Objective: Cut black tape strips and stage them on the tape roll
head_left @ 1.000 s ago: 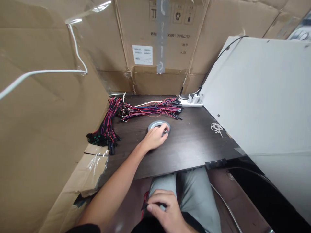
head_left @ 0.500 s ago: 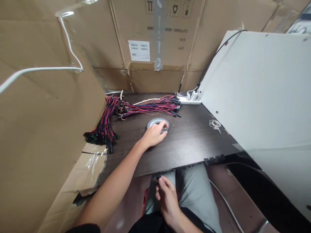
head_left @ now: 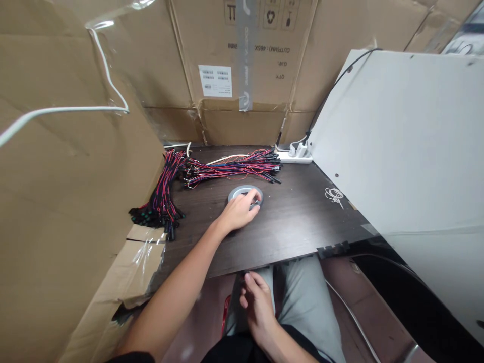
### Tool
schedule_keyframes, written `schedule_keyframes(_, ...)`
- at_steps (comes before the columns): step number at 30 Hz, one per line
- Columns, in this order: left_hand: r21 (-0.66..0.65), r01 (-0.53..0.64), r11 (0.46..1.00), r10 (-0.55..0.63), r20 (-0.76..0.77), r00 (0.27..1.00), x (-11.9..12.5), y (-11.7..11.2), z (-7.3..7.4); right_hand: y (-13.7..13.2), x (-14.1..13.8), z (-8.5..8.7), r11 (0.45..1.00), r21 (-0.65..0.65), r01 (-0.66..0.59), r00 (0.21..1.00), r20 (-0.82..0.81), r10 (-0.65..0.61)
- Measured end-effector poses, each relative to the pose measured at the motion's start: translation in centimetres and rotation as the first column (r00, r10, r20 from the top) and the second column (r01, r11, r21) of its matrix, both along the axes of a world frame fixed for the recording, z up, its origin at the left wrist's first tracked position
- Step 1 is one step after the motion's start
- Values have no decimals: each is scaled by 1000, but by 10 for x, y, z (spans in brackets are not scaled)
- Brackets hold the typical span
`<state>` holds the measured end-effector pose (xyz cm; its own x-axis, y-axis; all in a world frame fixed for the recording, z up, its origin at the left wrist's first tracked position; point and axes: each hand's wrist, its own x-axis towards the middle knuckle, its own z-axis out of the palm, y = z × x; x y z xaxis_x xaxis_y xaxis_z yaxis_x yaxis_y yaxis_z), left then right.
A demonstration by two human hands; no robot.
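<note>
My left hand rests on the dark wooden table, its fingers lying over a grey roll of tape that lies flat. My right hand is down at my lap, just under the table's front edge, with its fingertips pinched on a small dark piece that I cannot make out. A bundle of red, blue and black wires lies across the back of the table. A second bundle with black and green connectors runs down the left side.
Cardboard boxes wall in the back and the left. A white panel stands on the right. A white power strip sits at the back corner, a small coil of white wire near the panel. A white cable crosses the left cardboard.
My right hand has come up from low on my lap to the table's front edge. My left hand stays on the tape roll. The view has shifted slightly.
</note>
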<state>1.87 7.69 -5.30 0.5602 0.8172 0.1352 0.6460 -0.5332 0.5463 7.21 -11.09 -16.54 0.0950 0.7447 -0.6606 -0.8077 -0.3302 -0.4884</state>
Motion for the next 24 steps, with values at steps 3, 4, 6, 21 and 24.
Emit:
schedule_keyframes(3,-2,1,1000,-1,6,1000,0,0,-1,2,-1,1,1000,-6,8,1000,17,-8)
schedule_keyframes(4,-3,3,1000,-3,9,1000,0,0,-1,3,-2,1,1000,-6,8,1000,23,-7)
schedule_keyframes(6,-4,5,1000,-5,11,1000,0,0,-1,3,-2,2,1000,-4,9,999,38,-9)
schedule_keyframes(21,-10,11,1000,-11,27,1000,-1,0,0,1,0,-1,997,-25,-77,971,224,80)
schedule_keyframes(24,-10,10,1000,-10,22,1000,0,0,0,0,1,-4,996,-2,-94,946,313,90)
